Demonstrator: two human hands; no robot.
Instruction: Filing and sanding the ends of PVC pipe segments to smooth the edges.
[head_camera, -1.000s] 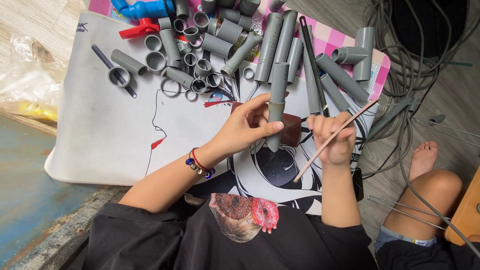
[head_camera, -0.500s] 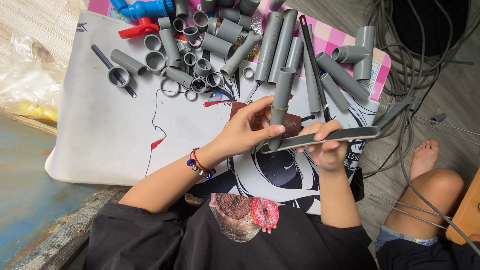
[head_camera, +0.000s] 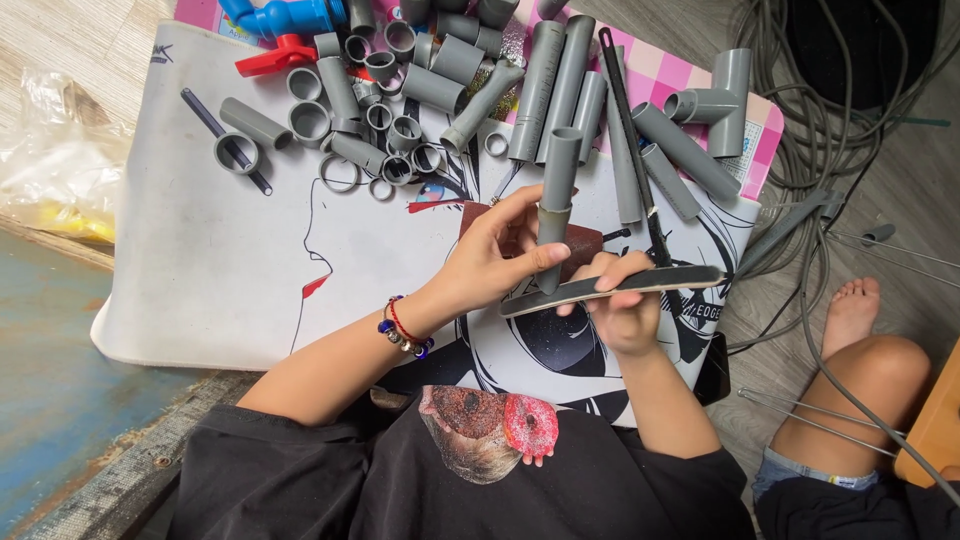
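My left hand (head_camera: 497, 258) grips a short grey plastic pipe (head_camera: 555, 195) near its lower end and holds it upright. My right hand (head_camera: 622, 305) holds a long flat dark file (head_camera: 640, 282) level, and the pipe's bottom end rests on the file's flat face. Both hands hover over a white mat (head_camera: 210, 270) printed with a drawn face. A brown sanding sheet (head_camera: 580, 245) lies on the mat just behind the hands, partly hidden by them.
Several grey pipe pieces and ring offcuts (head_camera: 400, 130) lie piled at the mat's far side, with a blue and red valve (head_camera: 285, 20). A thin black rod (head_camera: 630, 140) lies among them. Grey cables (head_camera: 830, 140) trail at right. My bare foot (head_camera: 850, 310) rests right.
The right hand turned the file from a steep slant, edge-on, to lying flat and level under the pipe's end. The left hand has kept the pipe upright.
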